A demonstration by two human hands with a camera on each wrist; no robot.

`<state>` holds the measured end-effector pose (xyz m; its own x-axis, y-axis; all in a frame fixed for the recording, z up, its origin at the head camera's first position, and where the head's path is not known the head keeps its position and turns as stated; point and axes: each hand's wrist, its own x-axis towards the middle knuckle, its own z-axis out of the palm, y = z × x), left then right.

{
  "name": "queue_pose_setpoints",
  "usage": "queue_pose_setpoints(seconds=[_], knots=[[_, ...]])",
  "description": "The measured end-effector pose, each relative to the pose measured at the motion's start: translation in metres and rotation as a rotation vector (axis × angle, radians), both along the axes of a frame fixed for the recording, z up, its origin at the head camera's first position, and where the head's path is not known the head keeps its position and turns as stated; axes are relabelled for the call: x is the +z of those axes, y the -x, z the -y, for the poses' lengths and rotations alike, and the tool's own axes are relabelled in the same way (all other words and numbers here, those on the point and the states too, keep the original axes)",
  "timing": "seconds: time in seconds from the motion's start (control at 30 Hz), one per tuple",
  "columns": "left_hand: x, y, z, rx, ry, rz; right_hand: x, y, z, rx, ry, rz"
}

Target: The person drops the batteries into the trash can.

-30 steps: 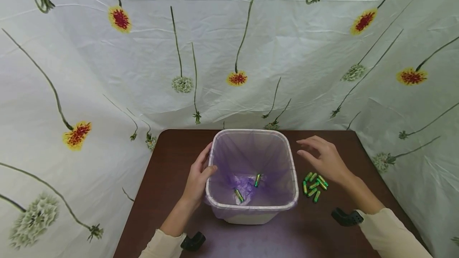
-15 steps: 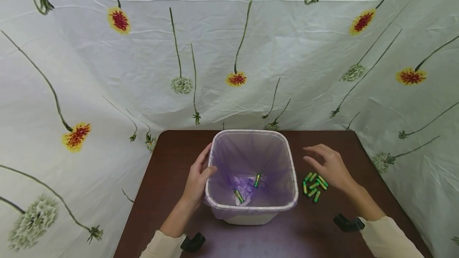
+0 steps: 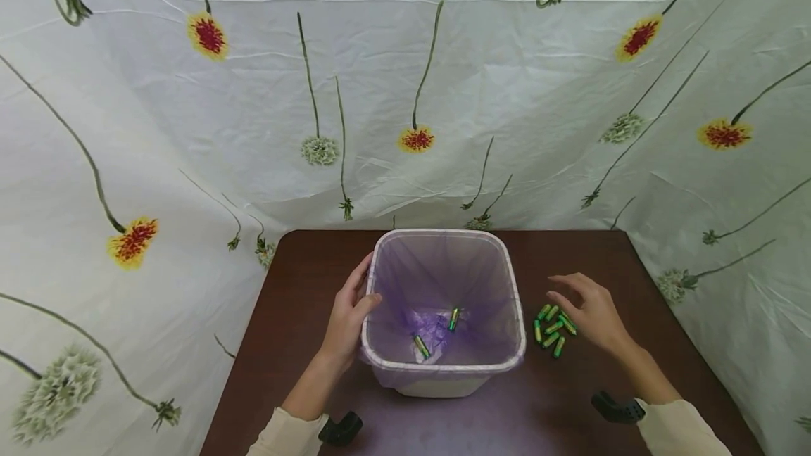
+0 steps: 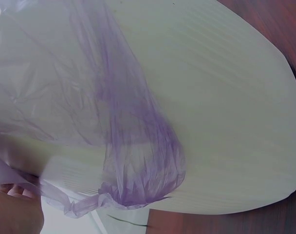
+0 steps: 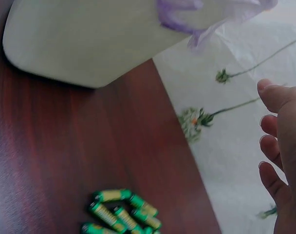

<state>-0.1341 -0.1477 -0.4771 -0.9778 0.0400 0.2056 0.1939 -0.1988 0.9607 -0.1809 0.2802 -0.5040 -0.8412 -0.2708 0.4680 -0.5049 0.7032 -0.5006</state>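
A white bin (image 3: 443,388) lined with a thin purple plastic bag (image 3: 405,266) stands upright on the table. My left hand (image 3: 347,315) grips its left rim, thumb over the edge and fingers along the outer wall. Two green and gold batteries (image 3: 421,345) lie at the bottom, on the crumpled liner. Right of the bin is a loose pile of several batteries (image 3: 553,326), also seen as green-ended cells (image 5: 106,214) in the right wrist view. Just above and beside that pile hovers my right hand (image 3: 592,312), fingers loosely bent, holding nothing.
The dark brown wooden table (image 3: 304,266) reaches back to a white cloth (image 3: 380,76) printed with flowers, which hangs behind and at both sides. Black wrist devices (image 3: 342,429) sit on both forearms. In the left wrist view, the bag's bunched edge (image 4: 138,190) hangs over the bin's wall.
My right hand has moved right and toward me, from beside the bin's rim to the battery pile. The left hand keeps its grip on the bin, and the batteries lie as before.
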Motion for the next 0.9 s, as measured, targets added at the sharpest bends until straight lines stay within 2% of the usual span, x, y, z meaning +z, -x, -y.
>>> queue_pose_setpoints(seconds=[0.13, 0.4, 0.6, 0.77, 0.9], knots=[[0.001, -0.001, 0.0, 0.003, -0.001, 0.005, -0.014, -0.005, -0.006, -0.03, -0.001, 0.001], [0.001, 0.0, 0.0, 0.005, 0.001, 0.003, -0.051, -0.015, -0.018, -0.119, 0.022, 0.081], [0.002, 0.0, 0.0, 0.006, 0.003, 0.003, -0.081, -0.027, -0.02, -0.198, 0.07, 0.078], [0.001, 0.0, 0.0, 0.013, 0.016, 0.002, -0.114, -0.042, -0.021, -0.309, 0.101, 0.055], [-0.001, 0.001, 0.0, 0.015, 0.021, 0.001, -0.14, -0.052, -0.019, -0.404, 0.128, 0.091]])
